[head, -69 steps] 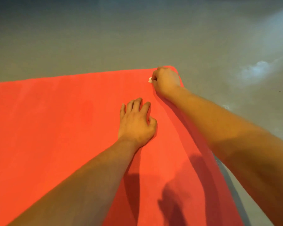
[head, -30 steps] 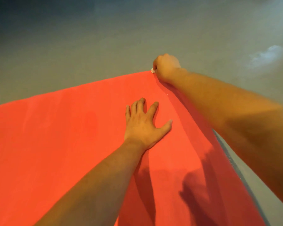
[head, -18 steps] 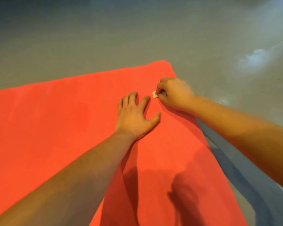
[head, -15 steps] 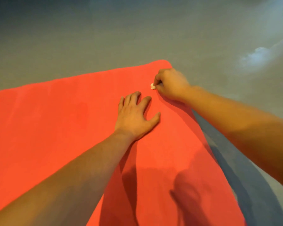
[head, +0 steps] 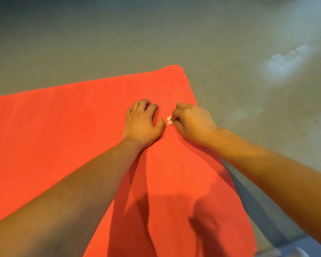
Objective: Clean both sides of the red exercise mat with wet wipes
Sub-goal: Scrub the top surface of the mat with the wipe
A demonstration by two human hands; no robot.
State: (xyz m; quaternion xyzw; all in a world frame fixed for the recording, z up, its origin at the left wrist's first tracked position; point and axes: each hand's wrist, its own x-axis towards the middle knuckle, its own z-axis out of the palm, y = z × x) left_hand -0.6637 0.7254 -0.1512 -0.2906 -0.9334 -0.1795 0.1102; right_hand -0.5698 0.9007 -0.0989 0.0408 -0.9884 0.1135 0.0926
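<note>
The red exercise mat (head: 63, 130) lies flat on the floor, its far right corner rounded. My left hand (head: 142, 123) rests palm down on the mat near that corner, fingers slightly bent. Just to its right, my right hand (head: 192, 123) holds a small crumpled white wet wipe (head: 170, 120) against the mat, fingers curled around it; only a bit of the wipe shows.
Grey concrete floor (head: 174, 34) surrounds the mat, with a pale smudge (head: 283, 62) at the upper right. A blue-grey strip of clothing or fabric (head: 252, 204) runs along the mat's right edge near me.
My right hand has pulled the wipe back from the mat's far corner toward me, ending beside my left hand. My left hand has stayed on the mat, its fingers now more bent.
</note>
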